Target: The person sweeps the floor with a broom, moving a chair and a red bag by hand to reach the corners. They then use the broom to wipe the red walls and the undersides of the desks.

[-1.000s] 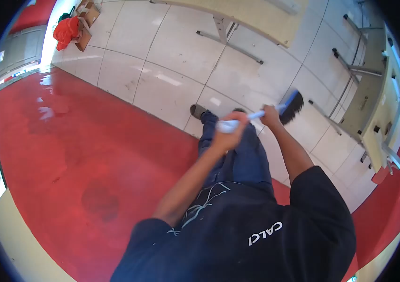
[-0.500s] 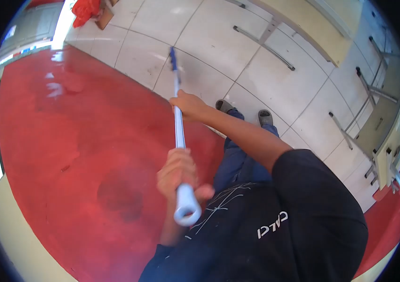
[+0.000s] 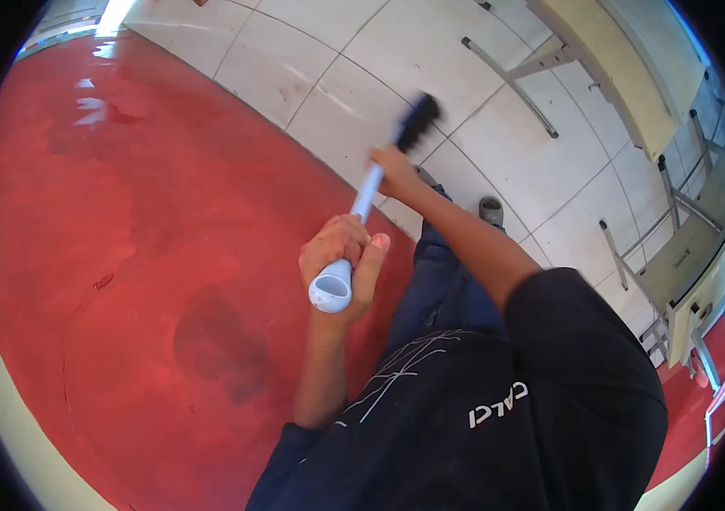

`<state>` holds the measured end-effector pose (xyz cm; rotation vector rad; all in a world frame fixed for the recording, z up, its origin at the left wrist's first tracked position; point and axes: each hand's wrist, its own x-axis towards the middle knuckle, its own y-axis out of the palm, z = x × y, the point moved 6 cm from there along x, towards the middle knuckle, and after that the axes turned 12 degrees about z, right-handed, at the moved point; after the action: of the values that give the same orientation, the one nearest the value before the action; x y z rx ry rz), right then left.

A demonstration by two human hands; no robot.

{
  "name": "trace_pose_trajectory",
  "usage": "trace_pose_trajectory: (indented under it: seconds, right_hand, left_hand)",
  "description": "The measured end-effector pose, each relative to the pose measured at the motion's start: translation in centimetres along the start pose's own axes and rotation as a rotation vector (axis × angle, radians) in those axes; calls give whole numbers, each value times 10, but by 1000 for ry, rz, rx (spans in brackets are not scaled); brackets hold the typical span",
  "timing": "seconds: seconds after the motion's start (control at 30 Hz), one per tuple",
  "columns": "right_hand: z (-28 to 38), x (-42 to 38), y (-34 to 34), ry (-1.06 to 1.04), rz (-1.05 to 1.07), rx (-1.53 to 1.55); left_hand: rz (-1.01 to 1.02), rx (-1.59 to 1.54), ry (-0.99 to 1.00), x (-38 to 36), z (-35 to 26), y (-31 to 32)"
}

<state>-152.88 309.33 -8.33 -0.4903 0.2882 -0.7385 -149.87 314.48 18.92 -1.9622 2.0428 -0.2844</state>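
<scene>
A floor brush with a pale blue-white pole (image 3: 368, 194) slants away in front of my body. Its dark-bristled head (image 3: 419, 121), blurred by motion, shows over the white tiles. My left hand (image 3: 337, 243) is wrapped round the pole near its hollow end, thumb along the right side. Farther down, close to the brush head, my right hand (image 3: 395, 173) grips the same pole.
Red floor (image 3: 141, 255) with wet shiny patches lies to the left, bordering white tiles (image 3: 345, 94). A cream table (image 3: 609, 77) with metal legs stands at upper right, a bench (image 3: 686, 255) below it. My shoes (image 3: 491, 209) are on the tiles.
The brush head has swung right and nearer to my feet. Both hands have shifted right; my left hand and the pole's hollow end have also moved farther from my body.
</scene>
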Motion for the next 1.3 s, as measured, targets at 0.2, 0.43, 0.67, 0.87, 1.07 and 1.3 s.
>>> trace_pose_trajectory:
  seconds: [0.2,0.43,0.67,0.87,1.07,1.3]
  right_hand:
    - [40,109,66,245,464,1089]
    - [91,10,-22,-184,382,874]
    - [95,-237,-176,758,201,1160]
    - [43,-464,-254,383,-129,1223]
    - [17,-665,-285,625,-260,1310]
    - [11,-744,-257,766,-684,1527]
  left_hand:
    - [-7,548,205,-1,-6,34]
    - [165,239,370,-20,-170,20]
    - [727,237,356,-62,-256,202]
    - [1069,177,455,-86,-297,322]
    - [1052,807,205,-59,-210,365]
    - [1031,800,82,52,-237,404]
